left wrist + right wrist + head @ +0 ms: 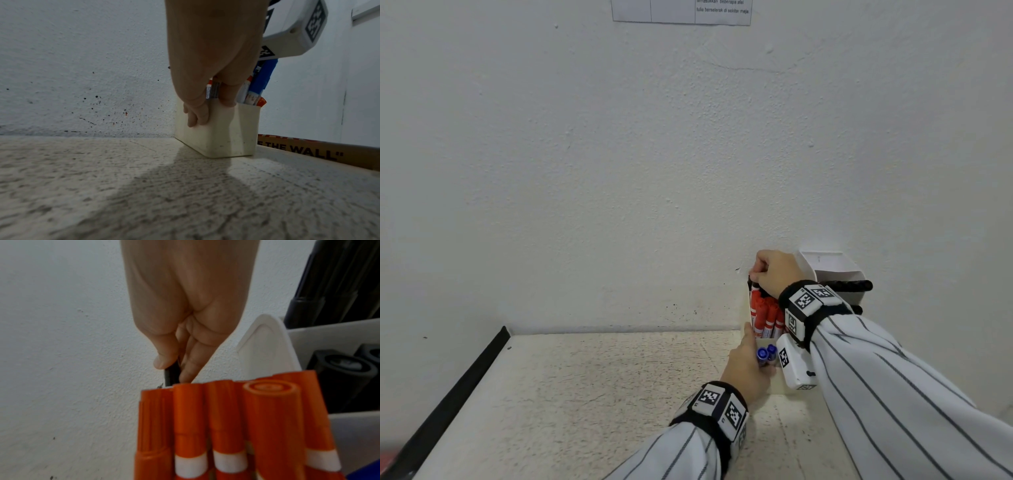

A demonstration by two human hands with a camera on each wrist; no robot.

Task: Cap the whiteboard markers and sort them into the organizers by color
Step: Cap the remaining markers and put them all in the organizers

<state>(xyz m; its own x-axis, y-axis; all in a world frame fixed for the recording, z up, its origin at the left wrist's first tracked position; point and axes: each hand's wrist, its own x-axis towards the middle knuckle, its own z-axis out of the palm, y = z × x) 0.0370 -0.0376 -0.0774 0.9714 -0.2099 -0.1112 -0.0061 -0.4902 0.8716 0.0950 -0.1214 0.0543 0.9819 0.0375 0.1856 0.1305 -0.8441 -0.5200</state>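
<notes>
Several red markers (767, 315) stand capped in the cream organizer (218, 139) against the wall. My right hand (758, 274) reaches over them from above. In the right wrist view, my right hand (173, 369) pinches a slim black marker (170, 378) between thumb and fingers, just behind the red markers (226, 418). My left hand (211, 110) grips the organizer's left wall, thumb over the rim and fingers on the outside. Two blue markers (767, 353) stand in the front compartment beside my left hand (750, 349).
A white organizer (828, 270) with black markers (852, 285) stands at the back right, close to my right wrist. A brown cardboard strip (308, 151) lies along the wall to the right. The speckled tabletop (602, 394) stretches left to a black edge (448, 401).
</notes>
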